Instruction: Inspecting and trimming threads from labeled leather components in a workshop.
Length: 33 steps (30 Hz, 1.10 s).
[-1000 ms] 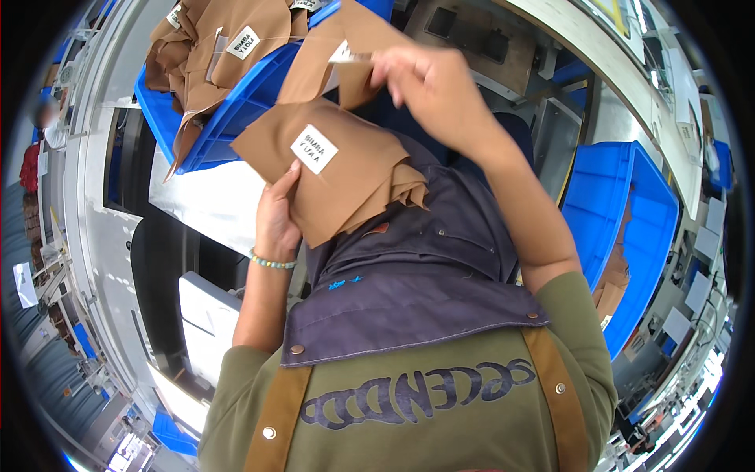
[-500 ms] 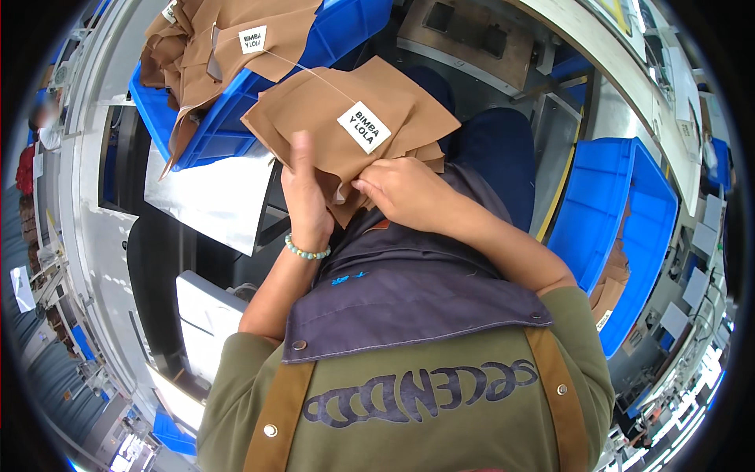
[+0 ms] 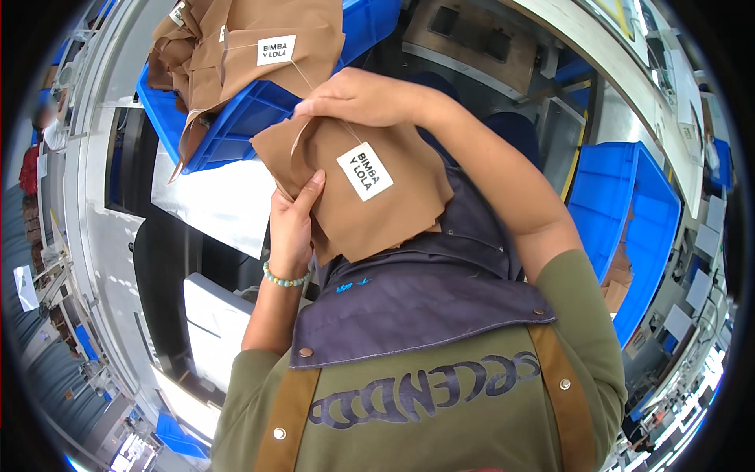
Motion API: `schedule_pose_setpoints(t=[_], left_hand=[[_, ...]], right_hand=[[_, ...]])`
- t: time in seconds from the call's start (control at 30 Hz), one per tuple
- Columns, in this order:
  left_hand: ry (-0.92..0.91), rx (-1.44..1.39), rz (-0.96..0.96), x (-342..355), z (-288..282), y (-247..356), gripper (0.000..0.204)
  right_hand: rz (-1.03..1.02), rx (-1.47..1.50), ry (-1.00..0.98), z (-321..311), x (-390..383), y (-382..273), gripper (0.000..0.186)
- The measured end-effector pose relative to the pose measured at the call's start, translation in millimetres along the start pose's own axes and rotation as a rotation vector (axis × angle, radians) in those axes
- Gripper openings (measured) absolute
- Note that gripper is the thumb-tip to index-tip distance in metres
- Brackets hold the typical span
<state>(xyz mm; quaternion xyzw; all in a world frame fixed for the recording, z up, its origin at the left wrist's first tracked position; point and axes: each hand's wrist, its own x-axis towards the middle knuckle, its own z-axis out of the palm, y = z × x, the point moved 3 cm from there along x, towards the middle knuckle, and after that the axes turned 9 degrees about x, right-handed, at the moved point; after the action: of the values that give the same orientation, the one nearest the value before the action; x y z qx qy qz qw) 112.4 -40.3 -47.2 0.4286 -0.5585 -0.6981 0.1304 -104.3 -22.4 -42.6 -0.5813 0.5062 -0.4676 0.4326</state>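
Brown sheets (image 3: 362,219), thin, supple, edge curled

Hand position: both hands in front of the torso (image 3: 417,393), right hand (image 3: 358,101) farther forward.
Left hand (image 3: 292,224): thumb on top, angled forward and right; fingers mostly hidden beneath. Left forearm (image 3: 271,318) extends forward. Right hand: back uppermost, fingers together, tips directed left. Right forearm (image 3: 495,169) crosses diagonally inward; elbow bent.
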Motion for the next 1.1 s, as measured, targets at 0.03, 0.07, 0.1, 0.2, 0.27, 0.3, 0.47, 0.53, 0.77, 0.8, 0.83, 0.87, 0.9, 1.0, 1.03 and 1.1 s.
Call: schedule_pose_setpoints(t=[0.03,0.07,0.1,0.2,0.27,0.3,0.47,0.53,0.77,0.8,0.83,0.87,0.9,1.0,1.03,1.1], left_hand=[[0.019,0.009,0.010,-1.6,-1.7,0.5,0.026],[0.023,0.011,-0.010,-1.5,-5.4,1.4,0.027],[0.008,0.013,-0.022,1.8,-13.4,0.2,0.028],[0.061,-0.027,0.003,8.6,-26.6,2.2,0.025],[0.042,0.002,-0.006,12.1,-30.3,2.3,0.025],[0.023,0.036,-0.014,12.1,-29.2,2.3,0.025],[-0.006,0.085,0.027,7.7,-19.0,7.6,0.026],[0.021,0.118,0.005,4.8,-19.1,7.1,0.026],[0.042,0.155,0.024,-1.3,-19.8,7.6,0.027],[0.044,0.154,0.031,-1.4,-20.0,8.1,0.026],[0.045,0.151,0.038,-1.2,-19.9,8.0,0.026],[0.045,0.152,0.040,-0.8,-20.3,8.0,0.026],[0.046,0.154,0.047,-0.2,-21.5,8.3,0.025],[0.040,0.152,0.051,-0.4,-26.4,8.2,0.023],[0.041,0.144,0.047,-0.7,-28.2,7.1,0.022],[0.031,0.137,0.015,1.6,-29.2,7.8,0.023]], right_hand=[[0.071,-0.129,0.013,-11.7,-1.3,4.5,0.036],[0.019,-0.296,0.039,-25.1,-7.6,6.5,0.034],[-0.033,-0.463,0.065,-38.0,-15.6,8.1,0.032],[-0.170,-0.709,0.094,-62.3,-40.8,5.8,0.024],[-0.215,-0.785,0.077,-66.3,-46.9,7.7,0.024],[-0.262,-0.858,0.065,-66.8,-48.5,8.6,0.023],[-0.316,-1.021,0.141,-66.7,-47.5,18.6,0.020],[-0.332,-1.032,0.179,-66.3,-45.5,17.0,0.020],[-0.375,-1.131,0.218,-62.3,-41.3,10.2,0.020],[-0.362,-1.145,0.222,-61.8,-41.3,8.6,0.020],[-0.363,-1.146,0.224,-61.6,-42.2,7.6,0.020],[-0.351,-1.151,0.225,-61.7,-42.9,6.9,0.021],[-0.339,-1.155,0.227,-62.2,-43.3,6.1,0.022],[-0.256,-1.280,0.216,-73.7,-46.9,8.9,0.022],[-0.256,-1.281,0.215,-79.9,-50.3,10.0,0.022],[-0.282,-1.217,0.288,-95.1,-60.1,9.4,0.022]])
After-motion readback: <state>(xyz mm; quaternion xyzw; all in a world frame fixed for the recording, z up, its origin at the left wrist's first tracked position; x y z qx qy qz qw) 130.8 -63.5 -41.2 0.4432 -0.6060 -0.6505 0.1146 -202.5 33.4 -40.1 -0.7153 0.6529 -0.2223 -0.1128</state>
